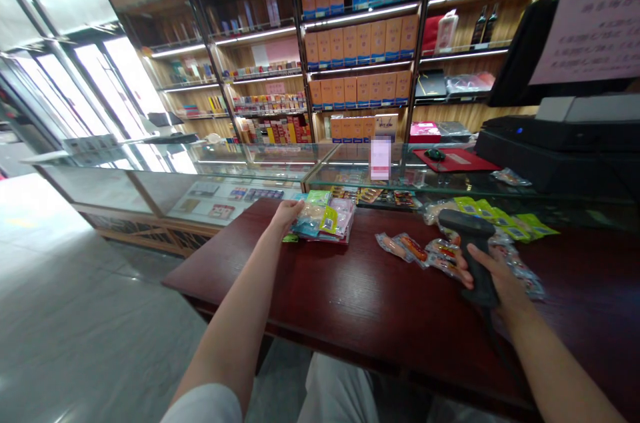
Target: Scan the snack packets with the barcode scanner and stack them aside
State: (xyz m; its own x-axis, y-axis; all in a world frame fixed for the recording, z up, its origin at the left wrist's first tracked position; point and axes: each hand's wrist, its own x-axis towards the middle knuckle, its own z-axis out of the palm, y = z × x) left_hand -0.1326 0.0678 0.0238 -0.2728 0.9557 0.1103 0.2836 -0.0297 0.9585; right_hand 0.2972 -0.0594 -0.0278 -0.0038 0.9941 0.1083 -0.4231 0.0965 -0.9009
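My right hand [493, 273] is wrapped round the grip of a black barcode scanner [470, 226], held over the right part of the table with its head pointing left. Under and beside it lie clear vacuum-packed snacks [407, 248] and a row of green-yellow snack packets [495, 215]. Further left, my left hand [289, 214] is closed at the left edge of a snack packet [314, 213] on top of a pile. Pink, blue and green packets [343, 220] make up that pile. The fingertips of my left hand are partly hidden.
The dark red table [330, 296] meets a glass display counter [270, 173] behind. At the right stand a monitor [520, 50] and a black machine [565, 143]. A mouse [434, 154] rests on a red pad [460, 159]. Shelves hold orange boxes [357, 91].
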